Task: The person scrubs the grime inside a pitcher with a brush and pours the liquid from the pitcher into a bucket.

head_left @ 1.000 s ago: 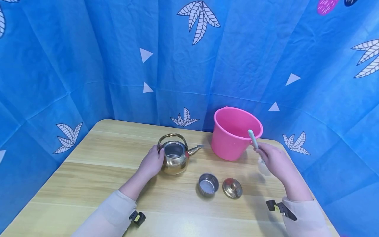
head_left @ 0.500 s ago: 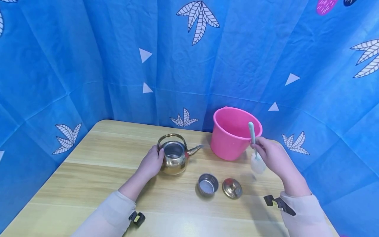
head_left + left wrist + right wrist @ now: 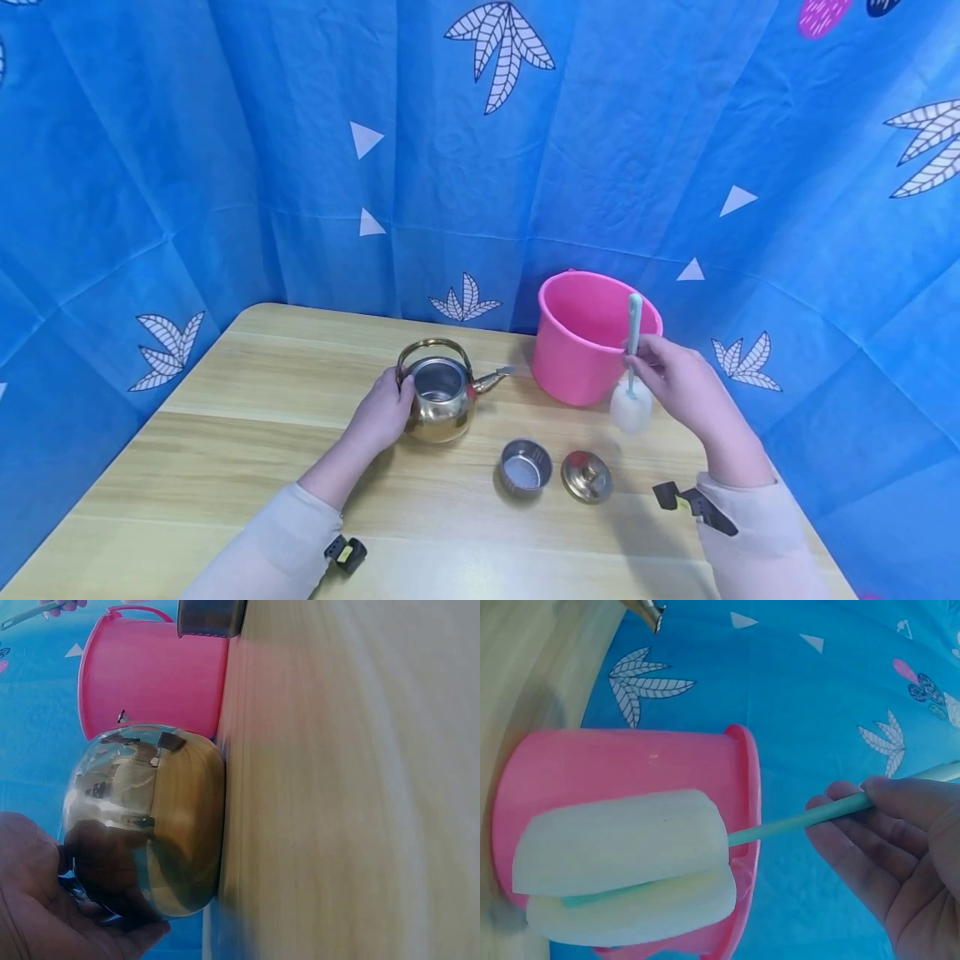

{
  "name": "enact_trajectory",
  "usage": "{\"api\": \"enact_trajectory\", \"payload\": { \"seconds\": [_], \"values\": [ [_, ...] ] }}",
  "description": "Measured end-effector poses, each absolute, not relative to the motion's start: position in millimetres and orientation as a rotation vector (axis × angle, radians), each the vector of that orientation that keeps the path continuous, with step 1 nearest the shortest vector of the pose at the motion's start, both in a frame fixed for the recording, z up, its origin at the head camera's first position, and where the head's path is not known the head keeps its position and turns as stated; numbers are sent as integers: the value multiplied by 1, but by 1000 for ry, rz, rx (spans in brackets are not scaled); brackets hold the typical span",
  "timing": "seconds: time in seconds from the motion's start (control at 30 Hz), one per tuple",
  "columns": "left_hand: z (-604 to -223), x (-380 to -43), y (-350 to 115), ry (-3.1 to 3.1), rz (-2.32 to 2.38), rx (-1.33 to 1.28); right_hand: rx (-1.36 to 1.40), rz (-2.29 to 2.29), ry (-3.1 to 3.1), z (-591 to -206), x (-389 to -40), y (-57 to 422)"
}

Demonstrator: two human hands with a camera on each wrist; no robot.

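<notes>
My left hand (image 3: 381, 414) grips a gold-coloured metal teapot (image 3: 444, 421) at its left side, by the foot of the arched handle. The pot stands upright on the table, its top uncovered and spout to the right. In the left wrist view the teapot's shiny body (image 3: 180, 825) fills the middle. Between thumb and fingers, my right hand (image 3: 684, 385) pinches the thin green handle of a sponge brush (image 3: 632, 408), white head downward. From the right wrist camera, the split sponge head (image 3: 622, 847) overlaps the bucket. A small metal strainer cup (image 3: 527, 468) and the knobbed lid (image 3: 587, 477) lie nearer me.
Behind the brush, a pink bucket (image 3: 573, 367) stands at the table's back right. The wooden table (image 3: 225, 467) meets a blue patterned curtain (image 3: 315, 150) at the back and both sides.
My right hand has moved left with the sponge brush, whose handle has swung more upright and whose head now shows in front of the bucket. The left hand and teapot stay put.
</notes>
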State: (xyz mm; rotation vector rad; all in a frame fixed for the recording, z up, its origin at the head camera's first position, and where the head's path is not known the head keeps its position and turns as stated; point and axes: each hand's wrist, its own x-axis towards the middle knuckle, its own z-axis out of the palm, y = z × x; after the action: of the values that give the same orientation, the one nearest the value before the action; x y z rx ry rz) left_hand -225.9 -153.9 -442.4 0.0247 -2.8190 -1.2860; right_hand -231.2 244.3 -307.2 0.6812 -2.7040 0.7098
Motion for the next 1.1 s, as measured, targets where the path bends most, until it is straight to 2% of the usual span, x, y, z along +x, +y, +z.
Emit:
{"api": "enact_trajectory", "payload": {
  "seconds": [0.37,1.1],
  "values": [
    [-443,-228,-153,-2815,-1291,25,809,825,-2557,-310,-234,231],
    [-444,-227,-153,-2812,-1274,26,887,1155,-2316,-316,-235,192]
  ]
}}
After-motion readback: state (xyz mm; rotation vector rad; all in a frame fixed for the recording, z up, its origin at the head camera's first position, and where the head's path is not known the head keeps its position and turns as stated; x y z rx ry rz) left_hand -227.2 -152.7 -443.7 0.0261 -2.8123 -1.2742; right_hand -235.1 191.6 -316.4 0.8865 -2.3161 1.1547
